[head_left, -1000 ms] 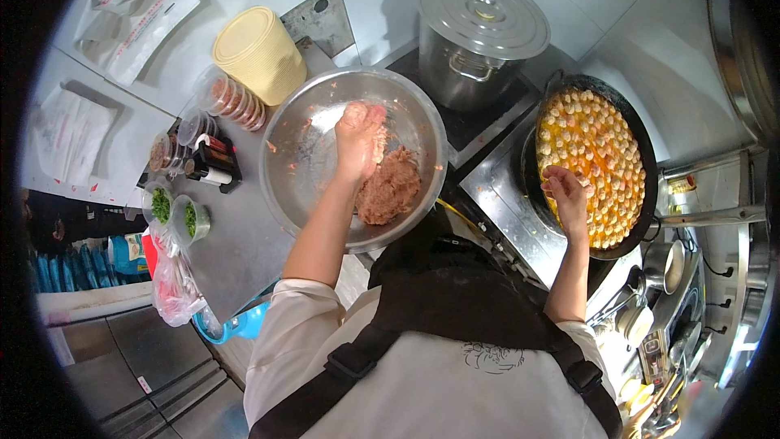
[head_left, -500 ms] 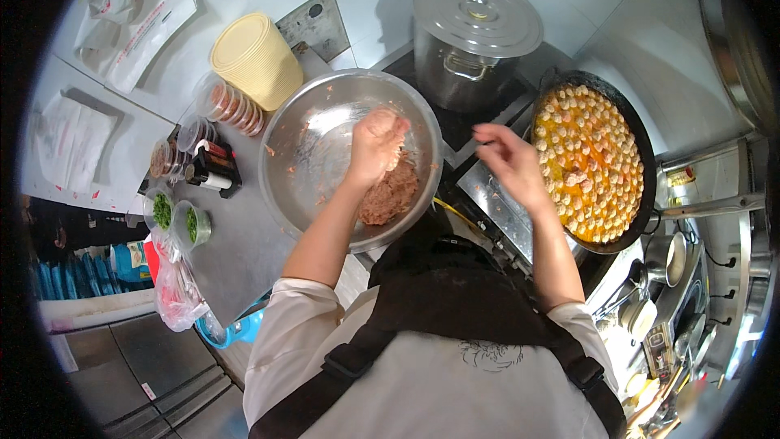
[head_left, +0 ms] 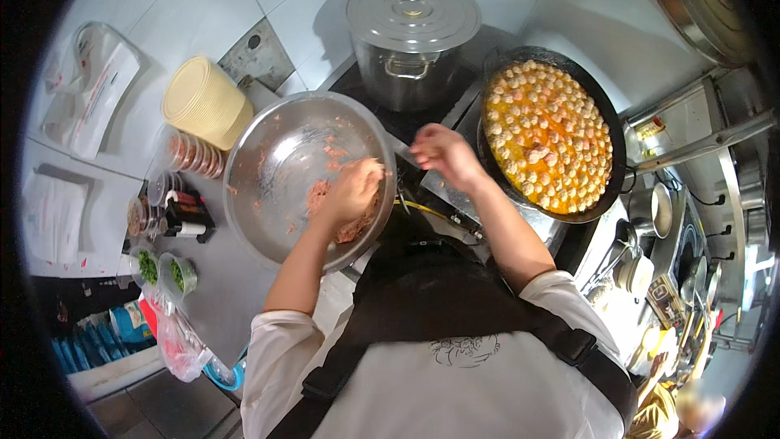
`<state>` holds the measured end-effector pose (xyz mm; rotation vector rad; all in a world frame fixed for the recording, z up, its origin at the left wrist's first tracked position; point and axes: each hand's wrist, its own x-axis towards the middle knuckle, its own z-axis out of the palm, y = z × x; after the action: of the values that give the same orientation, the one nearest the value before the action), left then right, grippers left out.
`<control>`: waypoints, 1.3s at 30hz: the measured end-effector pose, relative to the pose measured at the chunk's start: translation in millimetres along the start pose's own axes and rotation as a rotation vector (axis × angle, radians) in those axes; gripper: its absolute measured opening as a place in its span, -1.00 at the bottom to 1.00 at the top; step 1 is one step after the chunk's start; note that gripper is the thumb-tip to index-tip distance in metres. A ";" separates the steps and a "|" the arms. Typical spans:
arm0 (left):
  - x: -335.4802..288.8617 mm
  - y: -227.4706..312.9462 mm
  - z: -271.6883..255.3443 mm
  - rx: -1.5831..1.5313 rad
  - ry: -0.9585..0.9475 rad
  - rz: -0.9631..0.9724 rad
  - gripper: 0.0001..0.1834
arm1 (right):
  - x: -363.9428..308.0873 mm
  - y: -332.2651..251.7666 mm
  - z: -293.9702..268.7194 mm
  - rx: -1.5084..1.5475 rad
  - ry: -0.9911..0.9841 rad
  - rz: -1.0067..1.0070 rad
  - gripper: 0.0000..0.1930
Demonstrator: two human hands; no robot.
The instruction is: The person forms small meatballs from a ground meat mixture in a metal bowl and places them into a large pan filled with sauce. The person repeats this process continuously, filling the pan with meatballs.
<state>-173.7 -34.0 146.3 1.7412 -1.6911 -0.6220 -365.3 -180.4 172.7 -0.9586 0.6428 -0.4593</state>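
Observation:
Over the large steel mixing bowl (head_left: pixel 268 232), my left hand (head_left: pixel 353 191) is closed in a fist round minced meat, most of it hidden by the fingers. Pink minced meat (head_left: pixel 355 230) lies in the bowl just below and beside that hand. My right hand (head_left: pixel 445 156) hovers between the bowl's right rim and a wide black pan (head_left: pixel 621 142); its fingers are loosely bent and apart, with nothing visible in them. Many small pale meatballs (head_left: pixel 552 134) crowd the orange-yellow liquid in the pan.
Behind stands a lidded steel stockpot (head_left: pixel 406 73). Stacked cream lids (head_left: pixel 207 102), clear tubs (head_left: pixel 191 154) and cups of chopped greens (head_left: pixel 177 275) line the left counter. The pan's long handle (head_left: pixel 699 146) juts right. Another person (head_left: pixel 658 410) is at lower right.
My right hand has moved left, away from the pan and toward the bowl, its fingers more bent. My left hand stays closed over the bowl, now lower over the meat. The view has shifted.

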 end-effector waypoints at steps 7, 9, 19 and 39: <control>-39.0 -80.3 26.3 0.441 0.171 -0.336 -0.59 | -56.6 -22.0 -193.6 -0.155 0.719 -0.051 -0.51; -30.9 -89.3 40.7 0.244 0.197 -0.538 -0.66 | -59.5 -33.8 -212.0 -0.257 0.685 -0.064 -0.30; -22.3 -134.7 39.7 0.227 0.309 -0.339 -0.82 | -86.6 -57.9 -163.2 -0.320 0.669 -0.289 -0.45; 14.6 -5.6 -21.7 -1.089 0.735 -0.189 -0.90 | -85.8 -25.1 -96.4 -0.506 0.408 -0.258 -0.64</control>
<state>-153.4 -46.2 158.7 1.0786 -0.4788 -0.6748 -495.5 -197.8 179.7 -1.4544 1.0394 -0.7530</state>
